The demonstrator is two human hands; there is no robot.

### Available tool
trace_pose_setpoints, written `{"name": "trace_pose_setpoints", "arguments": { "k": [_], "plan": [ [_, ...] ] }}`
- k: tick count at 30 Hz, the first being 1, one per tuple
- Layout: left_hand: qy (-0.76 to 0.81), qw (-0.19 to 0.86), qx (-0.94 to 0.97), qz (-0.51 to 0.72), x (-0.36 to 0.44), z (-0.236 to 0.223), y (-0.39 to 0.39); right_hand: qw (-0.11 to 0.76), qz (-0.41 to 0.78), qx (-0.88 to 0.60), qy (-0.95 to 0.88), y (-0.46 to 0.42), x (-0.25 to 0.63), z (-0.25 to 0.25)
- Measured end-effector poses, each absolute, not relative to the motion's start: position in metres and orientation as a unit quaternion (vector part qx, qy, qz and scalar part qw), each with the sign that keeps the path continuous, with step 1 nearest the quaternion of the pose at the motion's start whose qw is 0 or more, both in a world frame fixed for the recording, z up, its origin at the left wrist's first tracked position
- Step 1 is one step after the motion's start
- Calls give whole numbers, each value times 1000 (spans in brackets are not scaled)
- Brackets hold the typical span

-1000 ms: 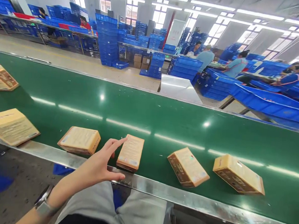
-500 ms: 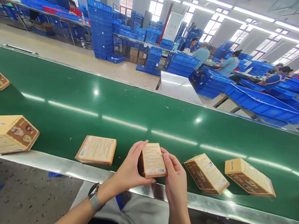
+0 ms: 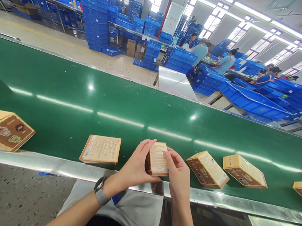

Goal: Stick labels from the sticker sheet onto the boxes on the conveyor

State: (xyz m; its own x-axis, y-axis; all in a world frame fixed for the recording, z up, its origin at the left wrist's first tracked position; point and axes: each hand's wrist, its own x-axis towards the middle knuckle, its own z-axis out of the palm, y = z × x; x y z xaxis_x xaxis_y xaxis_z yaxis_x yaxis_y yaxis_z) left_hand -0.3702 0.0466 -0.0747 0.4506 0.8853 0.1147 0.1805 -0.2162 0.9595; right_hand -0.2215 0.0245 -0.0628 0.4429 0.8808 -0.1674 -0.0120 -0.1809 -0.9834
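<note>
My left hand (image 3: 137,164) is wrapped round the left side of a small tan and brown cardboard box (image 3: 156,163), its thumb along the near edge. The box's printed face, with a barcode, points up. At its right edge is my right hand (image 3: 177,167), fingers curled and thumb tip on a small shiny sticker (image 3: 163,153) at the upper right of that face. Whether the sticker is fully stuck down, I cannot tell. To the left lies a similar box (image 3: 101,149), printed face up. On the right, another box (image 3: 208,168) bears a small sticker.
The boxes rest on a green conveyor belt (image 3: 117,91) with a metal edge (image 3: 63,167) nearest me. More boxes lie at the far left (image 3: 12,132) and right (image 3: 245,170). Beyond the belt stand stacked blue crates (image 3: 93,20), a metal table (image 3: 176,82) and several seated people.
The view has shifted slightly, and another box shows at the right edge. My right thumb now lies flatter over the sticker on the box. The left hand keeps its hold.
</note>
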Motion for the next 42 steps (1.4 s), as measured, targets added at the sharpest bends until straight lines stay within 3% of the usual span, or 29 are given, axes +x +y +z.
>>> {"name": "trace_pose_setpoints", "arguments": {
  "k": [11,21,24,26,29,31,33,42],
  "plan": [
    [377,497,695,357,-373,-78,50,469,231,-759,-389,21,-241,-53],
    [378,446,736,342,-374,-80,56,492,148,-749,-419,19,-217,-47],
    [387,400,772,307,-373,-82,61,515,28,-776,-363,-26,-186,-52],
    [377,354,801,302,-373,-82,61,443,-165,-818,-329,-67,-156,-65],
    [326,290,836,333,-377,-82,53,262,-283,-859,-337,-136,-108,-95],
    [287,270,847,356,-382,-81,42,173,-263,-888,-336,-177,-84,-115],
    [254,255,856,372,-389,-79,31,148,-207,-891,-376,-208,-71,-129],
    [89,351,876,320,-394,-86,-3,184,-129,-896,-383,-243,-50,-115]
  ]
}}
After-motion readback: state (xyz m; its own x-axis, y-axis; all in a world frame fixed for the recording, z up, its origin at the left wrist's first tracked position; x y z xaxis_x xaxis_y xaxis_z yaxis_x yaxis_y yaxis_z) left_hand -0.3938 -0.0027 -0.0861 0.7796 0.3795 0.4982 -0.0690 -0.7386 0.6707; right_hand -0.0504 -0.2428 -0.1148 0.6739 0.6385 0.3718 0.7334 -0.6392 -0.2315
